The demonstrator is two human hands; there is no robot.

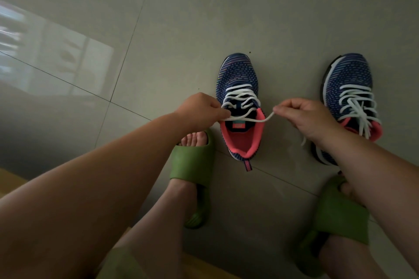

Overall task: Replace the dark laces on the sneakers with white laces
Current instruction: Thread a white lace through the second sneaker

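Sneakers stand side by side on the grey tiled floor (158, 29), toes toward twelve o'clock, both threaded with white lace. The left sneaker (240, 75) sits mid-frame, its pink-lined mouth open; its white lace (249, 119) runs slack across the tongue between the two hands. The left hand (201, 108), at nine o'clock of this shoe, pinches one end of the lace between curled fingers; the right hand (303, 118), at three o'clock, pinches the other end, whose loose tail hangs below the wrist. The right sneaker (349, 79) lies just beyond the right hand, its lace loosely crossed. Green slippers (192, 161) cover both feet at six o'clock
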